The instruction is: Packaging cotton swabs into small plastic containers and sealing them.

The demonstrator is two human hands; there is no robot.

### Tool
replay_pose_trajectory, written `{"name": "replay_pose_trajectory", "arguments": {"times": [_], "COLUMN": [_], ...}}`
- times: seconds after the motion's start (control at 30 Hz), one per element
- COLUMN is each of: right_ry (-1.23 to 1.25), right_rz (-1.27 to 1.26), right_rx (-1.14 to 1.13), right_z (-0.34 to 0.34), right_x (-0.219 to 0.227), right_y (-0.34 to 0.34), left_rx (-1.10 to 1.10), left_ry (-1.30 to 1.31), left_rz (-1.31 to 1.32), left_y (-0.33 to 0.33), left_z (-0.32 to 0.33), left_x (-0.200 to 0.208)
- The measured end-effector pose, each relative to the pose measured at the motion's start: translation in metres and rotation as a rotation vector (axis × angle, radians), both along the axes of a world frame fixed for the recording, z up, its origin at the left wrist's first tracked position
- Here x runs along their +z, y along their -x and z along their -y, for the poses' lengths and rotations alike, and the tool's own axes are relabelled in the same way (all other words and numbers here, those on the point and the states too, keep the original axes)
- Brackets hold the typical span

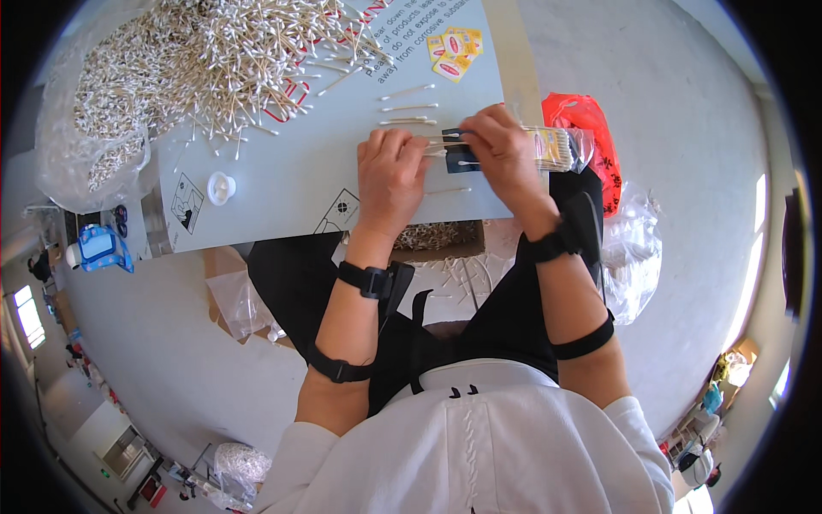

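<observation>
Okay, so left hand (394, 178) is pinching a few cotton swabs (443, 144) at its two o'clock, over a dark pad (462, 156); right hand (503, 158) is curling above, can't tell what it's gripping. Any loose pinching and swabs could be rolling off.

Bright, soft daylight; the window (30, 317) at far left blows out to white, and streaks glare at right. The bench (274, 188) is crisp; edges curve toward the black fisheye rim.
</observation>
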State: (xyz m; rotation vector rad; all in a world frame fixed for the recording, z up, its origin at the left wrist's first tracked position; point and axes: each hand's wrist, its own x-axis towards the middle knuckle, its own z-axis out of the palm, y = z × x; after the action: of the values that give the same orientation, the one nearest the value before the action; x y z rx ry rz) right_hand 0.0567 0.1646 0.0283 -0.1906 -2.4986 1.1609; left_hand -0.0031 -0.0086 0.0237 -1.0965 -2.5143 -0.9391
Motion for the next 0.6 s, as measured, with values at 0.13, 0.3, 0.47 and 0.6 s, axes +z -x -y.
{"name": "replay_pose_trajectory", "arguments": {"times": [0.13,0.3,0.47,0.6], "right_ry": [-0.016,-0.387,-0.343,-0.108], "right_rz": [0.144,0.042,-0.031,-0.102], "right_rx": [0.006,0.112,0.147,0.059], "right_z": [-0.016,-0.002,0.028,0.04], "right_x": [0.01,-0.003,-0.011,-0.009], "right_y": [-0.024,-0.029,-0.018,-0.015], "left_rx": [-0.042,-0.139,-0.017,0.059], "left_ry": [0.053,0.136,0.127,0.032], "left_rz": [0.092,0.061,0.041,0.102], "left_y": [-0.014,-0.027,-0.02,-0.014], "left_z": [0.017,0.022,0.028,0.022], "left_x": [0.015,0.005,-0.002,-0.001]}}
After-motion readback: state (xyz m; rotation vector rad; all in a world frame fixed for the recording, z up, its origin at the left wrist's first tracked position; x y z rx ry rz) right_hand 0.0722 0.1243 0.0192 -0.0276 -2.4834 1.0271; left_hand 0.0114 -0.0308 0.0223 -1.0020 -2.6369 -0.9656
